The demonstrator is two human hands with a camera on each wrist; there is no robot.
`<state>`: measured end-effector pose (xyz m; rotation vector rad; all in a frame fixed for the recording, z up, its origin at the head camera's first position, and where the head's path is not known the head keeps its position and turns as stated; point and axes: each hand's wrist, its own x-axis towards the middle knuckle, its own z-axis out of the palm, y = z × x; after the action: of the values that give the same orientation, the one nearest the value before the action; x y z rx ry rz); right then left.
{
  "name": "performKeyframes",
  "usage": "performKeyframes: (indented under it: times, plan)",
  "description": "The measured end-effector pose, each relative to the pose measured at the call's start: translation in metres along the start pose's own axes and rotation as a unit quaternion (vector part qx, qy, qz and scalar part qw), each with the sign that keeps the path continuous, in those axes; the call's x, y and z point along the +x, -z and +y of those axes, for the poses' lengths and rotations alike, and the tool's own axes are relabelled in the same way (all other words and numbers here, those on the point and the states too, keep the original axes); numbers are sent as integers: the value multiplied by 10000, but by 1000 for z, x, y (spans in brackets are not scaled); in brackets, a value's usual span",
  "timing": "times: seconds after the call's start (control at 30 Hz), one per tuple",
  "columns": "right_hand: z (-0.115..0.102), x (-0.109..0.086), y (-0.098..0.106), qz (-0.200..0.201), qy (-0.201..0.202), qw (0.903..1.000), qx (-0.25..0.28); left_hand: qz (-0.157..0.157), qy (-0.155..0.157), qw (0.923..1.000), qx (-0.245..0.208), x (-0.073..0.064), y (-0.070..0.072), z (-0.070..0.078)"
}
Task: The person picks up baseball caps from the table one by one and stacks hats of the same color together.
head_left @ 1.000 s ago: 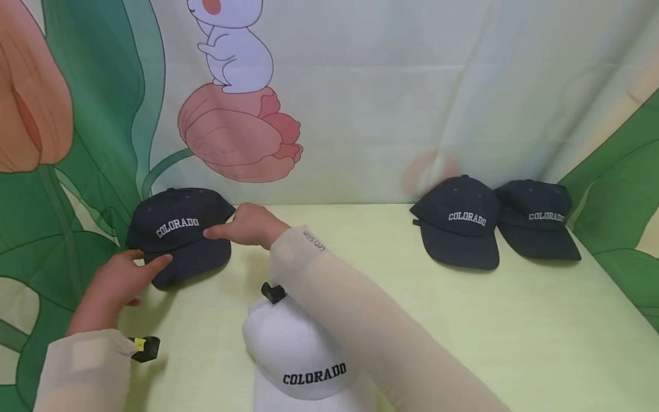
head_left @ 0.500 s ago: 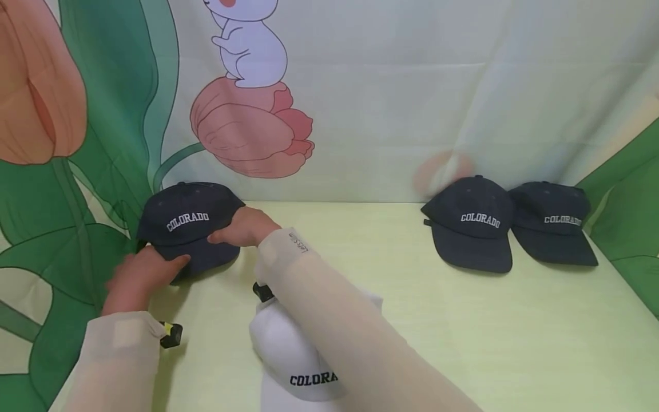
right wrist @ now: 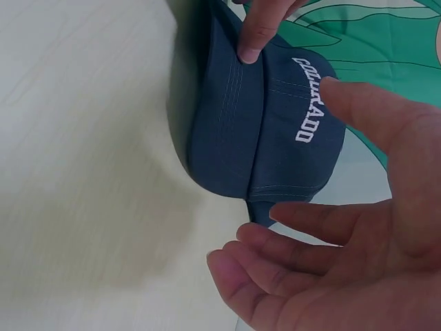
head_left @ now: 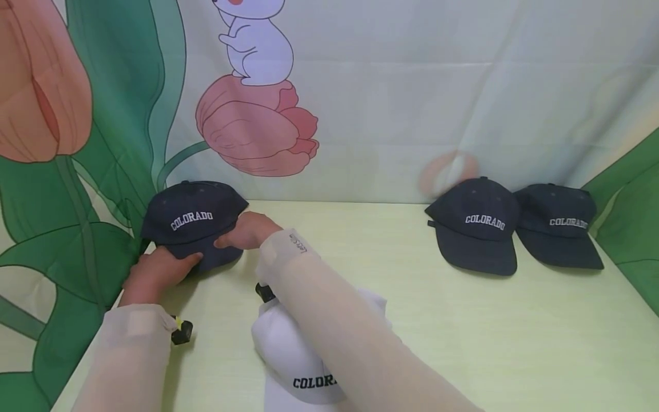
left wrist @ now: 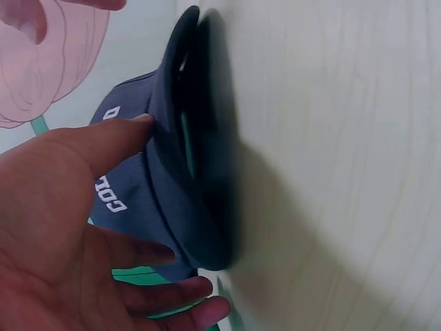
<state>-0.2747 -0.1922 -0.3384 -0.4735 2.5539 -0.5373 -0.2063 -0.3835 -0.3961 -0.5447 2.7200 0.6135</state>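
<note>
A navy baseball cap [head_left: 191,214] lettered COLORADO sits at the far left, against the backdrop. My left hand [head_left: 162,268] is at its left front, thumb laid on the top of the brim [right wrist: 231,117] and the other fingers stretched along the cap's side. My right hand [head_left: 250,230] is at the cap's right side. In the right wrist view its thumb overlaps the lettering and its loosely bent fingers are spread beside the cap, with space between the palm and the cap. A white COLORADO cap [head_left: 288,343] lies nearer, partly hidden under my right forearm.
Two more navy COLORADO caps stand side by side at the back right, the left one [head_left: 476,220] overlapping the right one [head_left: 556,220]. A printed cloth [head_left: 370,114] with tulips and a white animal rises behind the pale table [head_left: 463,343]. Leaf-patterned cloth [head_left: 625,223] borders the right.
My left hand has moved right and slightly up, its thumb coming onto the navy cap's brim. My right hand stays at the cap's right side. The whole view has shifted a little.
</note>
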Motion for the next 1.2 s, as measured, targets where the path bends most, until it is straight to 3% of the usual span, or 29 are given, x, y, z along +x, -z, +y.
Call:
performKeyframes:
  times: [0.33,0.57,0.73,0.97,1.2]
  plan:
    - [3,5,-3,3,-155,9999,30,227,-4,9997,-42,6,-3,4]
    - [6,11,-6,-139,1,9999,-62,257,-107,9995,-120,5,-6,8]
    - [8,13,-8,-283,64,9994,-195,32,-284,9995,-104,2,-6,13]
    - [9,11,-9,-336,-78,9993,-175,-689,-568,9957,-259,-2,0,15]
    - [10,10,-12,-296,-88,9994,-155,-818,-448,9941,-549,-9,-1,12]
